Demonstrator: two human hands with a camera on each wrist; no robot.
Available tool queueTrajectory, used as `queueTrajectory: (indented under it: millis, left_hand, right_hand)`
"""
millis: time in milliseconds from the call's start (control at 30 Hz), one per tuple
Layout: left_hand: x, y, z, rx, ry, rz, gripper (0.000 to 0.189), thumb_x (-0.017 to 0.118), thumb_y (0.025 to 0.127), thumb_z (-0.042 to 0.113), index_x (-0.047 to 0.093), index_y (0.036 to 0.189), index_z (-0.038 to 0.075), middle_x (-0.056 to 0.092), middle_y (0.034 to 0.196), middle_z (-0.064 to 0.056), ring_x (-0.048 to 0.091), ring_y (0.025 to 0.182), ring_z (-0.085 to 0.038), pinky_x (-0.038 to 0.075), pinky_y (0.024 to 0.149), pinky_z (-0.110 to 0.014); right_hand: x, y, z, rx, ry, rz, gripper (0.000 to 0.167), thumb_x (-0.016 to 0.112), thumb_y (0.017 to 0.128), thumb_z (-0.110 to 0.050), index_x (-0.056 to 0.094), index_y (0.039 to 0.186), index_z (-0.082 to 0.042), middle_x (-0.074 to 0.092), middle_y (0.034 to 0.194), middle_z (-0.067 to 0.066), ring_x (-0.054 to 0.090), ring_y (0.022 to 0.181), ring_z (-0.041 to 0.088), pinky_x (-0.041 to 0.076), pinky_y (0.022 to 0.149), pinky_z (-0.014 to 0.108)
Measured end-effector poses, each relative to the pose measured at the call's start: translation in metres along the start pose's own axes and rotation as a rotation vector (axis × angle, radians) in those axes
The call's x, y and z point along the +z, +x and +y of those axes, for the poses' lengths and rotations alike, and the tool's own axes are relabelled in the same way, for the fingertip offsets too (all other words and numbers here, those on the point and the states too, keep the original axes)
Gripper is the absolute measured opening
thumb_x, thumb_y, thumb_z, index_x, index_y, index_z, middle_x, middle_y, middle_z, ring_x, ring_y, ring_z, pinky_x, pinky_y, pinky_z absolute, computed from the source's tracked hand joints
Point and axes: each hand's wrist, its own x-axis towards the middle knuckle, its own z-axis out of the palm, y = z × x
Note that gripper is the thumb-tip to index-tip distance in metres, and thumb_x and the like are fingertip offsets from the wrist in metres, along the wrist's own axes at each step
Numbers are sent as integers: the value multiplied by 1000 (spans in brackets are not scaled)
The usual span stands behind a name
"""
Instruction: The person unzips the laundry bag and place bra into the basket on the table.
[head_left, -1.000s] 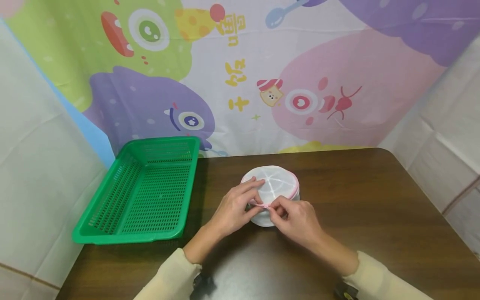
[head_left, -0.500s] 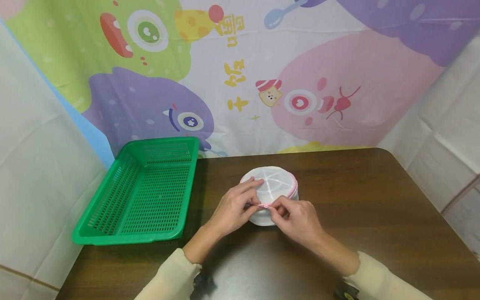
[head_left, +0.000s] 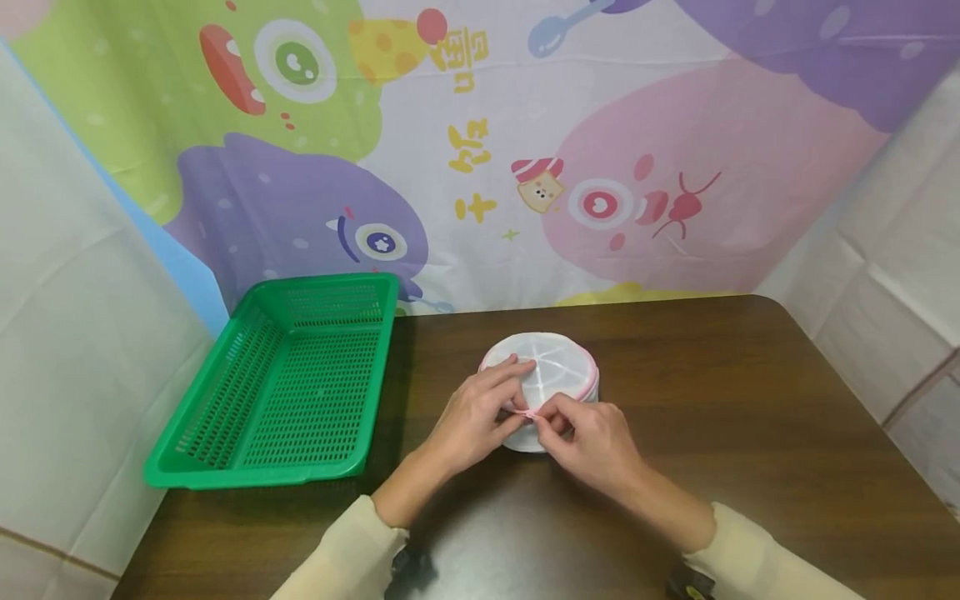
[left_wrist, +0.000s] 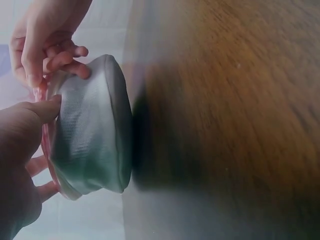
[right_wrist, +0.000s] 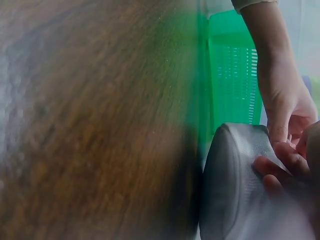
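1. Mesh pouch (head_left: 551, 377), round, white, pink-rimmed, sits mid-worktop (head_left: 750, 417).
2. Left hand (head_left: 468, 417) and right hand (head_left: 592, 442) both pinch its near rim.
3. Green basket (head_left: 285, 383) lies left.

From the head camera I am looking forward and down across the bench (head_left: 750, 400), taking in both hands, the round mesh pouch (head_left: 547, 375) and the green basket (head_left: 285, 383) at mid distance. The left wrist camera is sitting low and very close, rolled sideways, facing the pouch (left_wrist: 92, 130) along the bench surface (left_wrist: 225, 100). The right wrist camera is lying equally near and rolled, facing the pouch (right_wrist: 240, 185) from the opposite flank, with the basket (right_wrist: 232, 75) behind. All three views are sharing the pouch and bench.
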Motion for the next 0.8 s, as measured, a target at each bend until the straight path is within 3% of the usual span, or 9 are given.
queueTrajectory:
  millis: [367,800]
  left_hand:
    - [-1,-3,-7,-8,-7,6,30,93,89,2,66,86,12,77,148,-17,71,143,-44,59,118,-56]
    - [-1,-1,0,-54,-15,-30,29,94,91,6,65,89,13,76,150,-14,69,147,-41,57,121,-55]
  right_hand:
    - [-4,-2,4,0,-20,13,16,84,82,-2,75,83,-15,73,64,-11,57,51,-4,44,52,15]
    - [-1,1,-2,-2,5,-5,16,83,82,-1,74,83,-15,74,64,-11,57,53,-4,42,53,15]
